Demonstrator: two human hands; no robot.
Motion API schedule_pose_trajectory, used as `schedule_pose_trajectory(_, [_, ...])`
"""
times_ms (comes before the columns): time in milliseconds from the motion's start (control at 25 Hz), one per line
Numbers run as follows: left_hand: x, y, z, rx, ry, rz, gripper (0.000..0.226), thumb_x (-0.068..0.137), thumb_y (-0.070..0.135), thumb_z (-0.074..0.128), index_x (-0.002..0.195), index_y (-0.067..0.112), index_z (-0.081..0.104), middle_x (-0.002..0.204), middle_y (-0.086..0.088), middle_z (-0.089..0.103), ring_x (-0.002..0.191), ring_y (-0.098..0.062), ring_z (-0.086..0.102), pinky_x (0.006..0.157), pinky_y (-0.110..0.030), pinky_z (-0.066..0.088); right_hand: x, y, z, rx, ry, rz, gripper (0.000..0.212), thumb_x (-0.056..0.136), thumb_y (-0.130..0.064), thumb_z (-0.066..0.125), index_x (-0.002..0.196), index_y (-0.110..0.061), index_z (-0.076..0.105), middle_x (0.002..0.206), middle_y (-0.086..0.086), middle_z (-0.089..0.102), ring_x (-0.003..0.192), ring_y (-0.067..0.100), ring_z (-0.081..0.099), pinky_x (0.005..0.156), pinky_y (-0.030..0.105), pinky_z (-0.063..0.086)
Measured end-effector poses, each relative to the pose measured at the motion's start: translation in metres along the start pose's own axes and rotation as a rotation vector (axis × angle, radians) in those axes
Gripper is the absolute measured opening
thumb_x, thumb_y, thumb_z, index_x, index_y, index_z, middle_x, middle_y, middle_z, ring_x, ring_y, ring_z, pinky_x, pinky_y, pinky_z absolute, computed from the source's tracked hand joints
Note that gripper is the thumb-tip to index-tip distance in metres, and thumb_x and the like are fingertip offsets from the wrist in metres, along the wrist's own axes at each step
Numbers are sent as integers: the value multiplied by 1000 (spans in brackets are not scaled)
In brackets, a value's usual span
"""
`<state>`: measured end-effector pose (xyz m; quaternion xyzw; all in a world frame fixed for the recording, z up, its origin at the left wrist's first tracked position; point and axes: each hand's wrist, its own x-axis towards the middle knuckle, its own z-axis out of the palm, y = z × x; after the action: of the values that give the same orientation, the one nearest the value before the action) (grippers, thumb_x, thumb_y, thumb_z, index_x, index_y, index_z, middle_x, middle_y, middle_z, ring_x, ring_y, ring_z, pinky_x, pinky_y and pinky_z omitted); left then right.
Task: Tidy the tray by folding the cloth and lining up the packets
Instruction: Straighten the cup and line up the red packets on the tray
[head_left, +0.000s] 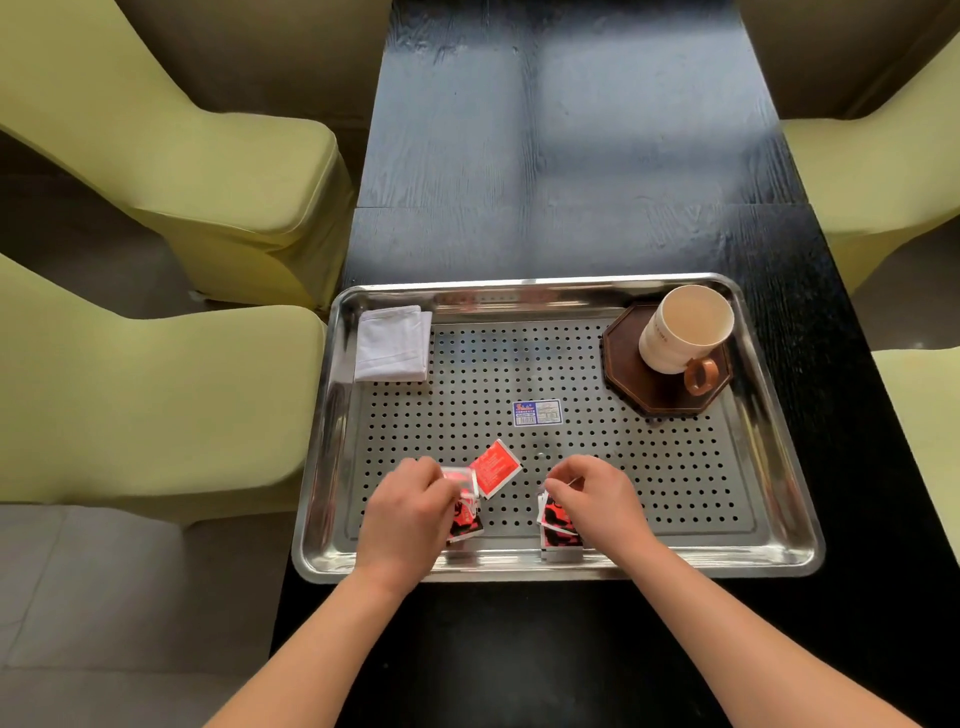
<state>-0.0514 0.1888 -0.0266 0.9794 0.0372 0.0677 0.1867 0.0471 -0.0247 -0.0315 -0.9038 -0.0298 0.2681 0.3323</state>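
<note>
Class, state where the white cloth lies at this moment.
In the head view the cloth lies folded in the far left corner of the tray, opposite the mug on its coaster at the far right.

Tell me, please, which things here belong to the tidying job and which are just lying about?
Part of the job: tray, folded cloth, packets, some pinched by the left hand and right hand.
Just lying about: mug, coaster, sticker, table, chairs.
</note>
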Motion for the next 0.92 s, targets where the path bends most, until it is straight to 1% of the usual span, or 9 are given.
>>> schedule_pose_trajectory(120, [-19, -6, 11, 35, -218, 61, 12, 69, 7, 82, 68, 11, 71, 73, -2, 60, 66, -25, 57, 51, -36, 51, 10, -7, 9, -25, -21, -20, 8, 90, -26, 66, 87, -23, 73, 86, -12, 69, 81, 8, 62, 70, 24, 46])
schedule_pose_trajectory(200, [-24, -8, 14, -54, -258, -31, 4, 76, 15, 78, 78, 16, 75, 80, 4, 60, 76, -19, 59, 59, -33, 52, 22, -18, 17, -81, -12, -83, 10, 92, -23, 64, 98, -23, 72, 94, -11, 67, 91, 12, 63, 78, 29, 51])
schedule_pose_trajectory(280, [-23, -10, 16, -155, -238, -201, 11, 83, 22, 72, 93, 20, 75, 87, 8, 56, 85, -13, 55, 65, -29, 50, 37, -30, 25, -235, -46, -233, 31, 93, -17, 62, 124, -22, 64, 118, -6, 63, 111, 19, 58, 90, 38, 52])
schedule_pose_trajectory(360, [-16, -10, 21, -189, -228, -330, 29, 86, 30, 70, 114, 26, 68, 96, 9, 52, 93, -11, 51, 73, -28, 49, 49, -40, 33, -496, -152, -395, 55, 90, -9, 63, 140, -27, 50, 138, -5, 52, 123, 24, 47, 93, 43, 52])
schedule_pose_trajectory(440, [-7, -7, 27, -237, -271, -446, 49, 86, 36, 69, 133, 30, 56, 108, 8, 49, 104, -13, 48, 82, -29, 48, 59, -47, 36, -713, -195, -523, 55, 85, -8, 67, 135, -29, 52, 133, -2, 49, 118, 25, 43, 82, 39, 52])
schedule_pose_trajectory(600, [2, -2, 34, -240, -308, -537, 58, 85, 38, 69, 140, 32, 49, 114, 7, 46, 110, -14, 45, 84, -28, 45, 63, -47, 37, -827, -176, -665, 32, 84, -12, 69, 115, -18, 64, 112, 5, 52, 105, 25, 44, 71, 34, 39])
schedule_pose_trajectory(720, [2, 1, 36, -215, -338, -517, 59, 83, 35, 70, 138, 32, 50, 114, 8, 43, 109, -13, 44, 87, -31, 48, 61, -44, 32, -774, -182, -641, 19, 87, -12, 65, 104, -16, 61, 110, 3, 52, 102, 24, 47, 69, 34, 43])
schedule_pose_trajectory(800, [2, 1, 37, -220, -339, -519, 58, 83, 32, 72, 137, 32, 52, 114, 7, 42, 110, -13, 43, 89, -31, 49, 61, -44, 25, -644, -182, -526, 12, 87, -7, 61, 92, -18, 57, 102, 1, 58, 98, 25, 55, 69, 36, 46])
schedule_pose_trajectory(920, [5, -1, 37, -246, -347, -531, 58, 83, 29, 74, 136, 32, 53, 114, 6, 42, 108, -12, 44, 88, -27, 46, 55, -35, 12, -384, -99, -374, 27, 85, 3, 58, 95, -21, 63, 89, -5, 62, 86, 21, 61, 67, 31, 44])
